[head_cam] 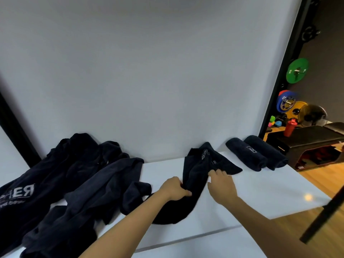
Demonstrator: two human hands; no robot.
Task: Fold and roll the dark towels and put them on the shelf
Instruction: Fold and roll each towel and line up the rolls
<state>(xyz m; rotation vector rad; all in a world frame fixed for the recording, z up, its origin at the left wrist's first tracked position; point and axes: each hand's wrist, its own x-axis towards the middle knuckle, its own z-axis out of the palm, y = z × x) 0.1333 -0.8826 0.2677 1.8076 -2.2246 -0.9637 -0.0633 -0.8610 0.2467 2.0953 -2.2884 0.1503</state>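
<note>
Left hand (175,189) grips bunched towel (195,179); right hand (220,183) apparently pinches its edge — uneven fold risks a loose roll.

Head view. Two bare forearms visible, entering from the lower edge of frame toward the white table (260,192).

Left hand (175,189): no glove, no ring, no watch or band at the wrist. Forearm uncovered along its whole visible length; no sleeve edge in frame.

Right hand (221,187): likewise ungloved, no jewellery seen, wrist bare. Forearm uncovered back to the frame edge nearest the table's front; no cuff or sleeve shows.

Fingernails too small and blurred to describe. No markings, tattoos or dressings discernible on either arm. Rest of the person out of view.
</note>
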